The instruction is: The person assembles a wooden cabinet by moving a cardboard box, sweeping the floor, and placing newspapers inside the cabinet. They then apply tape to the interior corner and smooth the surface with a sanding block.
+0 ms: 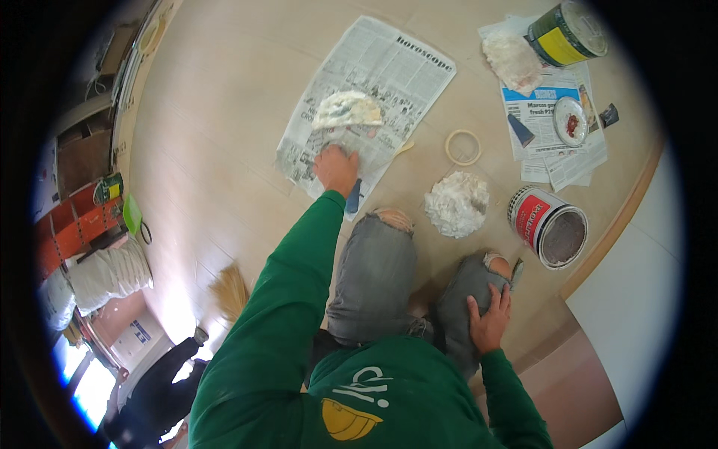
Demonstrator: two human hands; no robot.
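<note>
My left hand (pixel 336 170) reaches down onto a sheet of newspaper (pixel 407 75) on the floor. Its fingers are bent, and what they grip, if anything, is hidden. Just beyond the fingertips lies a half-round, whitish wad (pixel 348 110) with dark and yellowish stains. Beside my left wrist, a dark blue flat piece (pixel 353 199) shows at the paper's near edge; I cannot tell whether it touches the hand. My right hand (pixel 490 318) rests on my right thigh near the knee, fingers spread, holding nothing.
A roll of masking tape (pixel 450 147), a fluffy white wad (pixel 457 204) and a red-labelled can (pixel 550 227) stand right of the newspaper. Farther right, more newspaper carries a green-yellow can (pixel 566 36), a whitish cloth (pixel 512 61) and a small dish (pixel 571 121). A broom (pixel 229 292) lies left.
</note>
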